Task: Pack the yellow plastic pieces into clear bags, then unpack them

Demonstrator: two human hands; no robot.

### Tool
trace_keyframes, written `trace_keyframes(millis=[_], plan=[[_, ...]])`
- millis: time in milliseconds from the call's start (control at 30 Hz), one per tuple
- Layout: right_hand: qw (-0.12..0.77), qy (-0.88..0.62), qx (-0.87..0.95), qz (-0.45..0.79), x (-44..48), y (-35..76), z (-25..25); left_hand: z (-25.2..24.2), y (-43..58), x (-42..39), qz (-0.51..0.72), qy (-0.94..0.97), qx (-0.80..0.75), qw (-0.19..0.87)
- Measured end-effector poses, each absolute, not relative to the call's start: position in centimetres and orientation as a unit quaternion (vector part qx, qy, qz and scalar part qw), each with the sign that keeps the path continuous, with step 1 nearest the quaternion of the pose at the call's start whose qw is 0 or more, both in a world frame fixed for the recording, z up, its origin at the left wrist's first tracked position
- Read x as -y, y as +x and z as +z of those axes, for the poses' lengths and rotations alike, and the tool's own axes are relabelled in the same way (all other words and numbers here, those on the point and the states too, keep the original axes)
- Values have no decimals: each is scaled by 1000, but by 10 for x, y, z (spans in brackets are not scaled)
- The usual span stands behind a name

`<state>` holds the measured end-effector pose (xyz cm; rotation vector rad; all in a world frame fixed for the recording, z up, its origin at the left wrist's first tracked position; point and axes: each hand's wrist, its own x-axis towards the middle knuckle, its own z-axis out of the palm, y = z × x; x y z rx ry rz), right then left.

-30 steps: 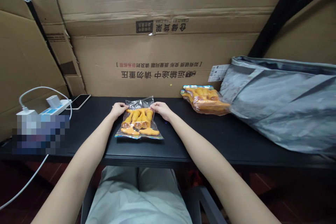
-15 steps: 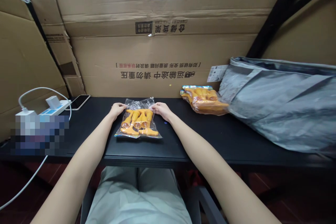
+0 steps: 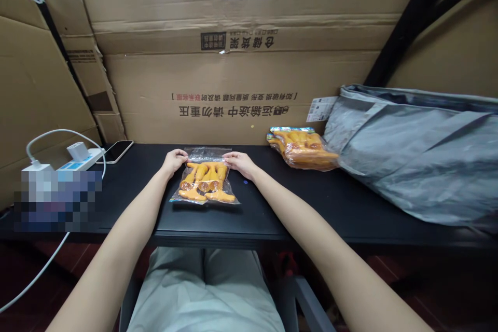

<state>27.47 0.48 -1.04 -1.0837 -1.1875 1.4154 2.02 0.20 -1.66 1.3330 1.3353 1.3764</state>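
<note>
A clear plastic bag (image 3: 205,179) holding several orange toy pieces lies on the black table (image 3: 272,212) in front of me. My left hand (image 3: 174,160) pinches the bag's far left corner, fingers closed on the plastic. My right hand (image 3: 240,162) pinches the far right corner the same way. The bag's open top edge is stretched flat between the two hands.
A second bag of orange pieces (image 3: 301,147) lies at the back right, next to a large grey sack (image 3: 420,150). A phone (image 3: 115,151) and a white power strip (image 3: 73,158) with a cable sit at the back left. Cardboard boxes (image 3: 233,78) wall the back.
The bag's top edge, crumpled and raised before, is now pulled flat between the hands. Both hands stay at the bag's corners.
</note>
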Motion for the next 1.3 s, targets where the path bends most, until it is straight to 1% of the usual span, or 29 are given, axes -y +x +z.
trace_keyframes(millis=[200,333,500,700,767,900,1000,1133,1300], plan=[[486,-421,490,589,-4,277,-13,-14,16,-2,525,545,-505,414],[482,-414,506,583,-6,278,-14,-12,14,-2,501,574,-516,392],[457,-397,589,535,-11,281,-17,-12,14,-3,456,628,-541,323],[412,-404,717,390,-14,281,-16,-13,15,-1,384,715,-559,171],[399,-407,727,383,-12,282,-13,-13,16,0,362,739,-555,123],[379,-393,722,425,-4,285,-7,-11,19,2,342,774,-531,47],[363,-404,727,420,0,285,-4,-9,24,6,344,786,-513,8],[348,-448,752,337,2,283,-3,-5,32,13,359,794,-491,-25],[396,-452,747,287,3,281,-2,-1,43,21,363,801,-475,-45]])
